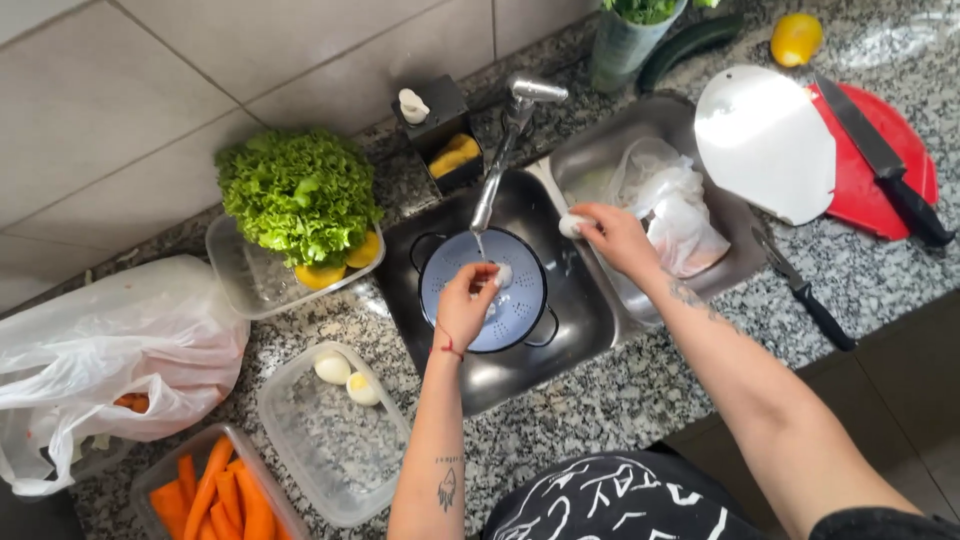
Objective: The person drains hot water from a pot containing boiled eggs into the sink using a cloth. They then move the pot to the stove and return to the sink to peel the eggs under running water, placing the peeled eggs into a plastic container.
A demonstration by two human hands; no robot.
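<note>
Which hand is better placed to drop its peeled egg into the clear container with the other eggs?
Left hand, likely: it holds an egg under the tap, nearer the clear container at lower left. Right hand is farther, across the sink.

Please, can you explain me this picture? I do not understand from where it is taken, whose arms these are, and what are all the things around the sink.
The single picture comes from a camera worn on a person's head, looking down, so both arms are that person's own. No machine is here.

The left hand holds a peeled egg under the tap, above a blue colander in the sink. The right hand holds another white egg in its fingers.

On the granite counter stand a clear container with two eggs, a tub of carrots, lettuce, a plastic bag, a white board on a red board, and two knives.
</note>
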